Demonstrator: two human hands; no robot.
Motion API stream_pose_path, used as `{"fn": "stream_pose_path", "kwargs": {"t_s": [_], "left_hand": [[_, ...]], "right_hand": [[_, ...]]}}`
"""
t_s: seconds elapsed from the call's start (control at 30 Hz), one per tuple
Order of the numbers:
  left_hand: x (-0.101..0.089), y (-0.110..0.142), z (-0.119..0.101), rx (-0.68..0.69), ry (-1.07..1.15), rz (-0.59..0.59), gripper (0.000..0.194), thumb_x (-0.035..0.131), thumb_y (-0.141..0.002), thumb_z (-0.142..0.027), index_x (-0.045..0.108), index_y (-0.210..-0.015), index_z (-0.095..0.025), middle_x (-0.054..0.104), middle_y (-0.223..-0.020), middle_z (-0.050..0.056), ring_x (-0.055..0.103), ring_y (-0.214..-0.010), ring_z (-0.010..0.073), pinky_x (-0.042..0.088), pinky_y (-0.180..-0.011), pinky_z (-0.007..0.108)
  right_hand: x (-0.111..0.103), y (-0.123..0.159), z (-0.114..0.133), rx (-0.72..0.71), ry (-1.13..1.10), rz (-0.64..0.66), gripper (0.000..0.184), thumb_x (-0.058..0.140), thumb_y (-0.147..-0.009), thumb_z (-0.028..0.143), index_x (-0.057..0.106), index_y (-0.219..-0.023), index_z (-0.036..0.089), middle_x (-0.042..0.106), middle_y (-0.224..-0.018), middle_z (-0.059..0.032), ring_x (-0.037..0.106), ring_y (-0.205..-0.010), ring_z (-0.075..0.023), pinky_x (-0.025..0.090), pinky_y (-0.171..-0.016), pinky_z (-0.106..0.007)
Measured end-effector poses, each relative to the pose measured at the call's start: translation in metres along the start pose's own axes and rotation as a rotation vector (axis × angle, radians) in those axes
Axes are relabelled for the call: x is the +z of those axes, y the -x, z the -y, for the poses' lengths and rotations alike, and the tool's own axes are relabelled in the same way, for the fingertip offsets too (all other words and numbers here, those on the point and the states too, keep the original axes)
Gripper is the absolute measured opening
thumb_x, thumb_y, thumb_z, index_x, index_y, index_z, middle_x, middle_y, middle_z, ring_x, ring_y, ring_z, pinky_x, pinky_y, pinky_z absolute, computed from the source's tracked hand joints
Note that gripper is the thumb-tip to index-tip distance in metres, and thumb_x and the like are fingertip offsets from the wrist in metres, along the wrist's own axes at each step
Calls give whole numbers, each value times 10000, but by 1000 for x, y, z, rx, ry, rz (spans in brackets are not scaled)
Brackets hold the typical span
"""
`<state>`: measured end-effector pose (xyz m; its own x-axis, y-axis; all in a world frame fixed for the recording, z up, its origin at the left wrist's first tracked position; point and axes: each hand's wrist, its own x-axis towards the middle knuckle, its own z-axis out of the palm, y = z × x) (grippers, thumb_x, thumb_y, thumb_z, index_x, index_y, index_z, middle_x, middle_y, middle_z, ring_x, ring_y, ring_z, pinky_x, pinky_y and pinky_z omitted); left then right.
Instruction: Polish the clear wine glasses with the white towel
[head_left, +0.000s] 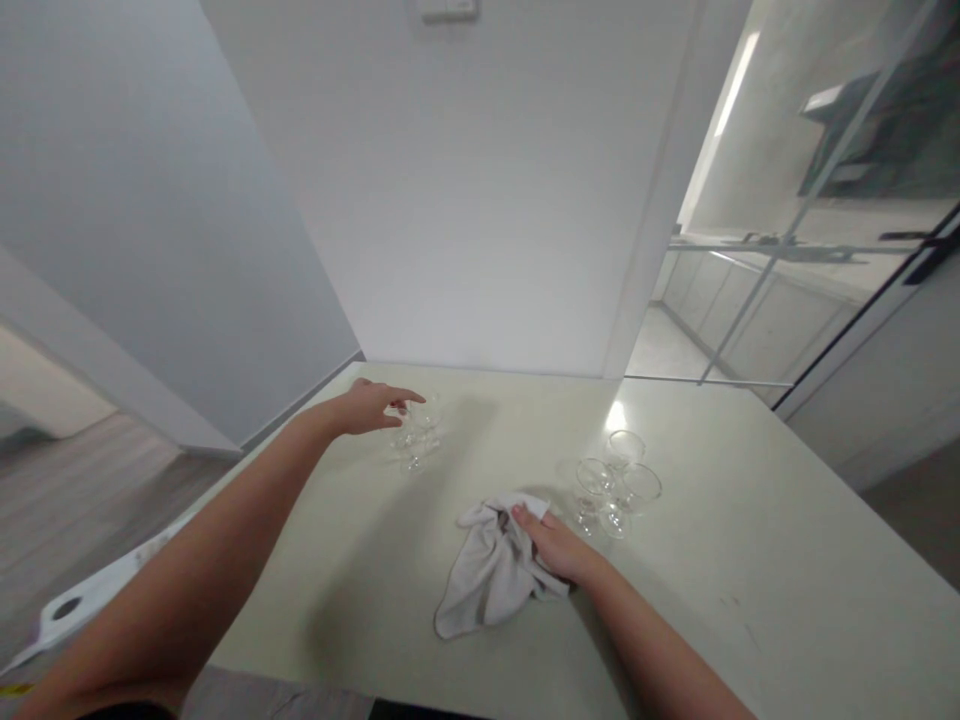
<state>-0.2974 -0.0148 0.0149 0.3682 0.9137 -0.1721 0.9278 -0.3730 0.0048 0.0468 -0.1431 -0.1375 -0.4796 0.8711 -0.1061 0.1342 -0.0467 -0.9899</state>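
Note:
My left hand (373,405) reaches out over the pale table (712,560), fingers stretched toward a small cluster of clear stemmed glasses (417,432) at the far left; the fingertips are just above them and grip nothing. My right hand (556,545) rests on a crumpled grey-white cloth (491,570) in the table's middle, fingers pressed onto its folds. Three more clear stemmed glasses (616,485) stand just beyond and right of that hand.
White walls close off the table's far side. A glass partition (787,250) stands at the right. At the lower left, past the table's edge, lies a white board with a hole (75,605) above wooden flooring.

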Motion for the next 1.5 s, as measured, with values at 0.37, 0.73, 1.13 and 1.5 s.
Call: {"fn": "stream_pose_path", "kwargs": {"t_s": [0.37,0.73,1.13,1.5], "left_hand": [[-21,18,-108,306,-70,-312,402,536,-916,-316,552,-1311,-242,631,-1247,95,571,-1143,260,380,-993,379],[24,-62,-285,932,8,-337,392,560,-881,-112,620,-1224,-292,615,-1280,99,564,-1171,244,403,-933,378],[17,-71,-266,890,-77,-358,116,622,-888,-188,709,-952,-232,724,-907,28,657,-835,147,372,-943,333],[-13,65,-139,519,76,-494,226,476,-992,-293,692,-1033,-241,724,-1015,18,641,-972,142,394,-956,306]], "right_hand": [[1,-3,-3,-31,-15,-4,652,428,-885,710,642,-1245,210,648,-1311,-89,543,-1268,-281,307,-1142,-457],[-4,3,2,-26,80,-52,668,417,-894,701,593,-1331,227,576,-1412,-73,434,-1384,-297,241,-1185,-450],[-2,-6,-16,-140,48,-1,530,443,-925,633,661,-1170,216,688,-1224,-62,577,-1212,-279,346,-1126,-475],[-4,-5,-10,-151,17,135,560,486,-898,647,645,-1242,234,644,-1318,-72,518,-1294,-291,279,-1166,-508]]}}
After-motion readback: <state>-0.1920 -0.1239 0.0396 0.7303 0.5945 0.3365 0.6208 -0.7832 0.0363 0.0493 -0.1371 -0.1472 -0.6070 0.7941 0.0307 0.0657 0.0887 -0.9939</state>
